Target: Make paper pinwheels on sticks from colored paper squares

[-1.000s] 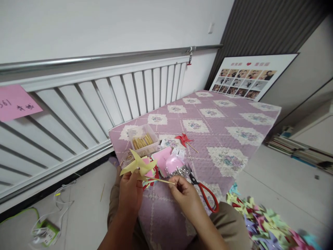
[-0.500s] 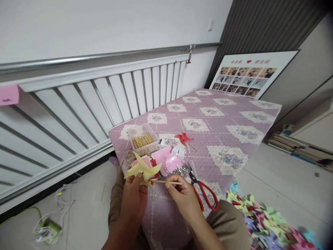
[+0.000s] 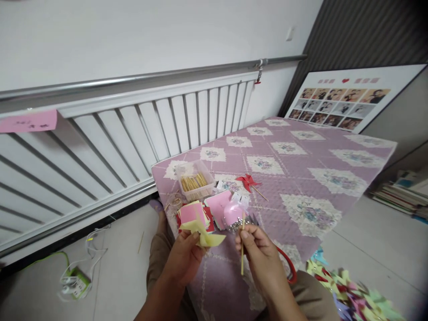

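My left hand (image 3: pixel 187 256) pinches a yellow paper pinwheel (image 3: pixel 210 240) over the near end of the table. To its right my right hand (image 3: pixel 261 249) holds a thin wooden stick (image 3: pixel 242 261) upright between thumb and fingers, apart from the pinwheel. Beyond the left hand lie stacked coloured paper squares (image 3: pixel 190 213). A clear box of sticks (image 3: pixel 197 185) stands behind them. Red-handled scissors (image 3: pixel 288 263) are partly hidden behind the right hand. Small metal pins (image 3: pixel 236 224) lie by a pink round piece (image 3: pixel 233 212).
A red pinwheel on a stick (image 3: pixel 248 183) lies on the patterned tablecloth (image 3: pixel 230 276). Many coloured pinwheels (image 3: pixel 354 290) are heaped on the floor at right. A radiator (image 3: pixel 140 138) runs along the left; a power strip (image 3: pixel 79 285) is on the floor.
The stick has come away from the pinwheel and turned from level to upright in my right hand. The pinwheel has tilted in my left hand. The view has shifted.
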`<state>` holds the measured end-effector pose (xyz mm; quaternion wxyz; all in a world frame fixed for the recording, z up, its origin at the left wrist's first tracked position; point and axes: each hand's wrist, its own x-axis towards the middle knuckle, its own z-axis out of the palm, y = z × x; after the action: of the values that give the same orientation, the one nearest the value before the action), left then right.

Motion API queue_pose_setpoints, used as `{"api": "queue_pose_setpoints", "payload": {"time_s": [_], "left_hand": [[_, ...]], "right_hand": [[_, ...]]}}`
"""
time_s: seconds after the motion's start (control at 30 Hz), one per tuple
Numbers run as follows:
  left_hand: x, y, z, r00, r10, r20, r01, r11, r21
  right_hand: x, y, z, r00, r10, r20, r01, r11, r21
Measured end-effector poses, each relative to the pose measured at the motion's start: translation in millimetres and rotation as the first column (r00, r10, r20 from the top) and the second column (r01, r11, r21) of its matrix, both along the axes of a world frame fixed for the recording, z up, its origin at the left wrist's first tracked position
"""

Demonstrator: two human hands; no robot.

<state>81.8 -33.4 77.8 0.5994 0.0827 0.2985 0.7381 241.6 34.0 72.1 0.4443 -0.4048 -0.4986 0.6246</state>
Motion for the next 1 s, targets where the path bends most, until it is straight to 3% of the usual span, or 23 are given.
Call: {"api": "queue_pose_setpoints", "payload": {"time_s": [0.2, 0.4, 0.67, 1.0], "left_hand": [[-4.9, -3.6, -9.8, 0.985, -0.172, -0.032, 0.175, 0.974, 0.147], [-10.4, -2.7, -19.3, 0.964, -0.231, -0.134, 0.261, 0.921, 0.289], [-12.2, -3.3, -20.9, 0.964, -0.209, -0.165, 0.248, 0.932, 0.263], [-9.6, -4.7, -27.0, 0.973, -0.170, -0.155, 0.207, 0.942, 0.266]], "right_hand": [[-16.7, -22.1, 15.2, 0.950, 0.283, 0.133, -0.282, 0.959, -0.023], [-23.9, -32.7, 21.1, 0.904, 0.409, 0.124, -0.403, 0.912, -0.069], [-28.2, -35.3, 20.3, 0.875, 0.462, 0.143, -0.460, 0.886, -0.051], [-30.1, -38.2, 19.2, 0.894, 0.437, 0.101, -0.440, 0.898, 0.014]]}}
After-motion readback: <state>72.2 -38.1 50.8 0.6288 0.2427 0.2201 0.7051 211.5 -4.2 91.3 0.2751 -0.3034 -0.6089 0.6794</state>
